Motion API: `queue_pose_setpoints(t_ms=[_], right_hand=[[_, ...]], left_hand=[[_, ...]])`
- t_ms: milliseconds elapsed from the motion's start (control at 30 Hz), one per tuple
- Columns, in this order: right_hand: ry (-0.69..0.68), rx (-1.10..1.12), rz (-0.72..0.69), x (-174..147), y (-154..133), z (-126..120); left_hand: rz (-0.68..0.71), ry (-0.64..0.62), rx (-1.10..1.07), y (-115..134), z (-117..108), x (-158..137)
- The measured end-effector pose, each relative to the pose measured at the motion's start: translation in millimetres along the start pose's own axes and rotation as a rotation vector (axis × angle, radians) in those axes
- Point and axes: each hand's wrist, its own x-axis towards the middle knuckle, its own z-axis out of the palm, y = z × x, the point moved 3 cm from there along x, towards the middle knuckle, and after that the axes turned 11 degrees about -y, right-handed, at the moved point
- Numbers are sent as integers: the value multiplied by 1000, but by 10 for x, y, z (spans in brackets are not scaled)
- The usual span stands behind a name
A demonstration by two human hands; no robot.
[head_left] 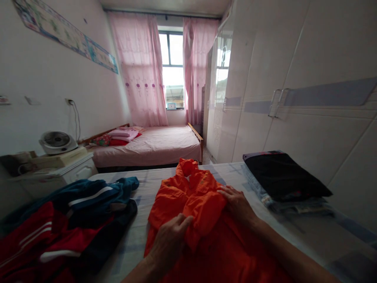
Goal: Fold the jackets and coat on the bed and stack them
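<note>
An orange hooded jacket [173, 192] lies spread on the bed in front of me, its hood toward the far edge. One sleeve is folded inward across the front. My left hand [169, 239] is closed on the end of that sleeve, thumb on top, near the middle of the jacket. My right hand [238, 202] rests on the folded sleeve's outer edge near the shoulder, fingers stretched out and lying flat on the orange cloth. The lower part of the jacket runs out of view at the bottom.
A loose heap of blue and red clothes [88, 220] lies to the left. Folded clothes with a black piece [285, 175] on top are stacked at right. Beyond stand another bed [159, 145], a fan [57, 141] on a cabinet, and a white wardrobe [309, 129].
</note>
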Motion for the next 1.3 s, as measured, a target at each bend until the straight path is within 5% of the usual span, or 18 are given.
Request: queue_pose_setpoints(t_ms=[200,367,533,633,733,833,1000,1133,1300], right_hand=[[-3,-12,-2,-2,69,53],[-29,-6,-6,-97,124,-27],[7,-1,-41,238,-131,-270],[-60,0,-77,513,-297,-138],[-179,25,-20,702,-296,164],[-265,82,46,820,-195,361],[-227,236,115,1113,-31,187],[-98,382,214,1545,98,-6],[-37,637,341,2155,164,95]], left_hand=[[93,206,239,-185,-369,218],[210,-138,58,-243,-316,-31],[132,-36,-142,-93,-438,59],[128,-9,-25,17,-235,255],[143,-164,19,81,101,338],[165,-249,-74,69,186,314],[79,31,-42,-158,20,311],[54,98,65,-296,256,332],[147,257,177,-416,498,361]])
